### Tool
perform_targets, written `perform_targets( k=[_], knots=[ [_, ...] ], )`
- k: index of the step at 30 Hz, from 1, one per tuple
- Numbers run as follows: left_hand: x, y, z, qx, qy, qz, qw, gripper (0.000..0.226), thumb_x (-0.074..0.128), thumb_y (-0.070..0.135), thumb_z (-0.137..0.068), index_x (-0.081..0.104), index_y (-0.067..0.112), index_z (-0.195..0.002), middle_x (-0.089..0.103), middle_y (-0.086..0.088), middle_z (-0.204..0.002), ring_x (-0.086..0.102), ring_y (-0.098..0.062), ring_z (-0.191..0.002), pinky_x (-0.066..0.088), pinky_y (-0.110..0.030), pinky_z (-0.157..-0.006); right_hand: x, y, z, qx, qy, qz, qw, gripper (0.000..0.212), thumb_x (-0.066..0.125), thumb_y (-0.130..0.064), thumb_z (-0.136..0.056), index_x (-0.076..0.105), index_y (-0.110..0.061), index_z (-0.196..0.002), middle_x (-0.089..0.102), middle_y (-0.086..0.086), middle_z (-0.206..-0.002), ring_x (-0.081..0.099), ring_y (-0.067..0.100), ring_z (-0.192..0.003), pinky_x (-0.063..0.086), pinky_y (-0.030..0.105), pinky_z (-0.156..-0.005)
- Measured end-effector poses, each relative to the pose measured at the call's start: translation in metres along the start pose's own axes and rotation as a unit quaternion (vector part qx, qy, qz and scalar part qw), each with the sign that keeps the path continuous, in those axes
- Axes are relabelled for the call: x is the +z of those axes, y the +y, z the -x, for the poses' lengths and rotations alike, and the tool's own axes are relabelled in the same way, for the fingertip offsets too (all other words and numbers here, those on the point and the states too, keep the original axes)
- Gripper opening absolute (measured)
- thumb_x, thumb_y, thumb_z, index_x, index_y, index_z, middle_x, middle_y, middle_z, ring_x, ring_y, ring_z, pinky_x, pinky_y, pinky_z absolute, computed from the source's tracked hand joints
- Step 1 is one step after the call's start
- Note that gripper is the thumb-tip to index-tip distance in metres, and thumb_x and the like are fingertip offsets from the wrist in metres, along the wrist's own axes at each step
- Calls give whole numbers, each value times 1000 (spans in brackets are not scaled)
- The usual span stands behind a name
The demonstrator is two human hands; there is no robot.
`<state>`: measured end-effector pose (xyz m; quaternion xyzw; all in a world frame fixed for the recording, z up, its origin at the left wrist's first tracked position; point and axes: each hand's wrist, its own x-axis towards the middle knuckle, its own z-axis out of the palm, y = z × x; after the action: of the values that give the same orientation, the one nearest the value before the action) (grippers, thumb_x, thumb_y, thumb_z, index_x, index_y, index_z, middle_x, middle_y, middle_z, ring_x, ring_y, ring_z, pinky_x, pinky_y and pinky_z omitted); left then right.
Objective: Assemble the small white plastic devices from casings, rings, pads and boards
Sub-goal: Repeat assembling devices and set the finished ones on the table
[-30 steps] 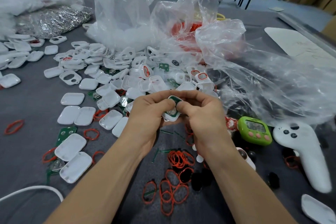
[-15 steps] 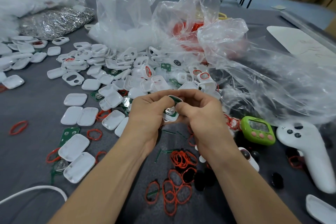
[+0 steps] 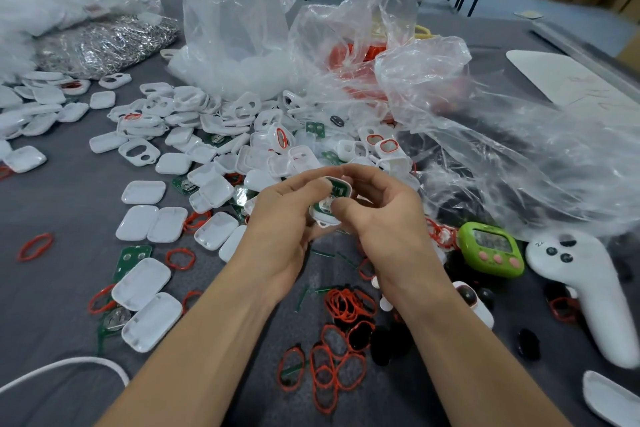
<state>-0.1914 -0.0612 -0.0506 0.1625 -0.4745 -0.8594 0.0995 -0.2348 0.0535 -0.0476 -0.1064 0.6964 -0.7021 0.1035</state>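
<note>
Dead centre, both hands pinch one small white rounded plastic casing half (image 3: 323, 220) with a green circuit board (image 3: 338, 189) lying inside it. The left hand (image 3: 280, 218) grips its 9 o'clock edge, and the right hand (image 3: 384, 215) presses a thumb at 5 o'clock. Since a second ago the upper fingers have spread, baring more board. It seems seated, though the thumbs hide its lower end. The loose red rubber rings (image 3: 349, 305) at 6 o'clock are probably next.

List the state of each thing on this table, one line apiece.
Left hand, pinching the casing.
Right hand, gripping the casing, thumb on the green board.
Casing, uncovered, green board inside.
Green timer, face up, display unreadable.
Tall plastic bag, upright.
Red rings, lying loose.
</note>
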Motion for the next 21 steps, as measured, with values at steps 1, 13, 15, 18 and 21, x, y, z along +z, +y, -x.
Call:
perform_targets(
  k=[1, 13, 15, 18, 21],
  knots=[
    [-1, 1, -1, -17, -12, 26, 999, 35, 51, 3, -96, 84, 12, -89, 79, -14, -103, 77, -21, -88, 62, -31, -66, -2, -1, 0, -7, 11, 13, 1000, 38, 77, -1, -73, 76, -24, -103, 79, -6, -95, 75, 10, -91, 59, 29, -78],
    [-8, 8, -5, -113, -105, 189, 970, 30, 54, -7, -83, 77, 6, -98, 69, -21, -129, 69, -34, -117, 60, -46, -94, -4, -12, 10, -135, 74, 153, 976, 36, 81, -7, -84, 69, -39, -98, 74, -17, -96, 69, -7, -91, 56, 12, -73],
    [-9, 9, -5, -116, -103, 197, 968, 30, 55, -8, -83, 79, 7, -94, 69, -21, -128, 68, -36, -117, 58, -48, -96, -4, -13, 12, -177, 74, 208, 959, 30, 81, -10, -84, 71, -36, -95, 72, -20, -108, 63, -19, -90, 54, 9, -72],
    [-10, 10, -5, -114, -101, 219, 964, 30, 56, -10, -81, 75, 6, -97, 71, -20, -126, 73, -33, -107, 59, -50, -93, -6, -12, 11, -196, 61, 226, 952, 23, 83, -12, -81, 76, -31, -92, 66, -18, -132, 59, -19, -110, 56, 12, -82],
    [-11, 12, -4, -113, -102, 229, 962, 31, 55, -11, -81, 77, 6, -95, 72, -18, -122, 74, -32, -102, 61, -49, -90, -7, -11, 9, -203, 42, 218, 954, 22, 84, -10, -80, 80, -28, -91, 65, -11, -139, 62, -6, -120, 60, 27, -88]
  ],
)
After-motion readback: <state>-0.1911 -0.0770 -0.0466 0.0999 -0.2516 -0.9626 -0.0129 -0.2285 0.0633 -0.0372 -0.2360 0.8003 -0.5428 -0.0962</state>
